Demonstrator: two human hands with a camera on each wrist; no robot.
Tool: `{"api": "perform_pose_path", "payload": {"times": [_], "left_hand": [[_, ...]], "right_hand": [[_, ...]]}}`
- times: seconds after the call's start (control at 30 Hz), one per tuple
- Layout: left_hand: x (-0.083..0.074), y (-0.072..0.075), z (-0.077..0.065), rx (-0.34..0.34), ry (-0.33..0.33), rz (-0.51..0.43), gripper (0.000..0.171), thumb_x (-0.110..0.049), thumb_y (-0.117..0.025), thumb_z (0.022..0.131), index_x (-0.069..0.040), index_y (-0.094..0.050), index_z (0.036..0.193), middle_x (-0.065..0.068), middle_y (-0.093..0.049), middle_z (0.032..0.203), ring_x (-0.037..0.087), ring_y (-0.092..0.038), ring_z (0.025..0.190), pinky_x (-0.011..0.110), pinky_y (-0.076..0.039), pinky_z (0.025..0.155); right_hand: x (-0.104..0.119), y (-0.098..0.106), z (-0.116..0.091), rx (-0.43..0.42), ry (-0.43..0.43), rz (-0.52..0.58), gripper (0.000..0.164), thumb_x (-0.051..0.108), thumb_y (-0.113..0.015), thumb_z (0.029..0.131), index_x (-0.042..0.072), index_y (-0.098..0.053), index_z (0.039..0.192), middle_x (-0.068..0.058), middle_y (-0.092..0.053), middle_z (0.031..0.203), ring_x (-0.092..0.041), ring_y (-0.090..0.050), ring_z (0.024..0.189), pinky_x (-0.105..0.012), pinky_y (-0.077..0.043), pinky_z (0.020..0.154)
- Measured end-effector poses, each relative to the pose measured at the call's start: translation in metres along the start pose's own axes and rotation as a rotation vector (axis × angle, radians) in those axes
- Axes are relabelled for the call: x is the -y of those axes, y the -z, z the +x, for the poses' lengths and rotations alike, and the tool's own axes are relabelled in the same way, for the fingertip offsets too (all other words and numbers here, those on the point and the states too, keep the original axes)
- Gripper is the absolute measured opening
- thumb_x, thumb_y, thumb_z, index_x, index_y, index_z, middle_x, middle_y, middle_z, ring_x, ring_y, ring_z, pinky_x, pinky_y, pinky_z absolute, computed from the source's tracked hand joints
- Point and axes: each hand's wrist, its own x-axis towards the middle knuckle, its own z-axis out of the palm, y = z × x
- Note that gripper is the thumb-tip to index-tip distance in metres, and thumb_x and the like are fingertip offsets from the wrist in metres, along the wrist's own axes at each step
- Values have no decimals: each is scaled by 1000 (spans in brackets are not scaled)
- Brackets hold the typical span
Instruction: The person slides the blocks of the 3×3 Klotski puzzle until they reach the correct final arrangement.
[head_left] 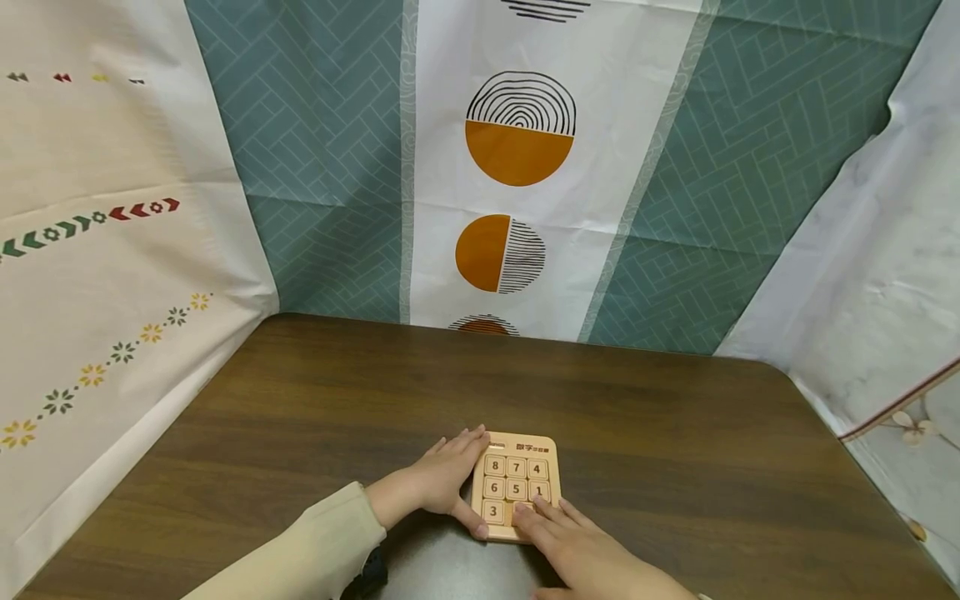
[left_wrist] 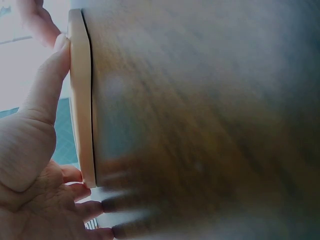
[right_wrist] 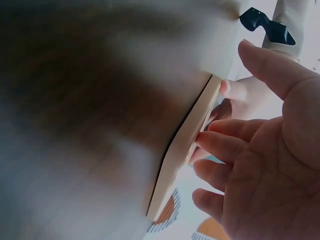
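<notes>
A light wooden number sliding puzzle [head_left: 510,441] lies flat on the table, its numbered tiles in rows: 8, 7, 4 on top, then 6, 5, 1, with 3 at the lower left. My left hand [head_left: 442,479] holds its left side, thumb at the near corner and fingertips at the far corner. In the left wrist view the puzzle's side edge [left_wrist: 82,100] spans between that thumb and the fingers. My right hand [head_left: 581,550] reaches in from the near right, fingertips on the lower tiles and hiding part of the bottom row. Its fingers are extended and slightly bent in the right wrist view.
The brown wood-grain table [head_left: 360,375] extends all around the puzzle. Behind it hangs a patterned green and white cloth [head_left: 330,167], with pale cloths at the left and right sides. A dark device [head_left: 367,575] is at my left wrist.
</notes>
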Motion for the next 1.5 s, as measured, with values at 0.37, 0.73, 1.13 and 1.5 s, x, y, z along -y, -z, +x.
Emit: {"api": "perform_pose_path", "payload": {"times": [0.37, 0.73, 1.13, 1.5], "left_hand": [[0, 0, 0, 4, 0, -3, 124, -58, -83, 58, -2, -22, 150, 14, -17, 158, 34, -19, 144, 56, -21, 114], [-2, 3, -2, 9, -1, -5, 123, -57, -83, 59, -1, -22, 150, 15, -17, 158, 35, -19, 144, 56, -21, 113], [-2, 1, -2, 2, -16, -1, 123, -54, -85, 58, 0, -23, 149, 16, -19, 157, 35, -21, 144, 56, -22, 113], [-3, 3, -3, 5, -11, -2, 123, -56, -84, 59, 0, -22, 149, 16, -19, 157, 35, -20, 144, 56, -22, 113]], "right_hand": [[-11, 1, -12, -3, -27, 47, 74, 50, -62, 86, 9, -42, 143, -8, -44, 147, -31, -38, 137, -50, -30, 109], [-5, 7, -7, -6, -26, 15, 72, 48, -64, 85, 8, -45, 141, -8, -47, 144, -29, -38, 137, -49, -28, 110], [14, 4, 20, -44, 90, -60, 68, 49, -61, 88, 10, -45, 141, -5, -45, 146, -26, -37, 138, -47, -31, 110], [9, 2, 15, -33, 81, -43, 71, 50, -60, 88, 9, -43, 142, -5, -45, 147, -26, -37, 138, -47, -32, 109]]}}
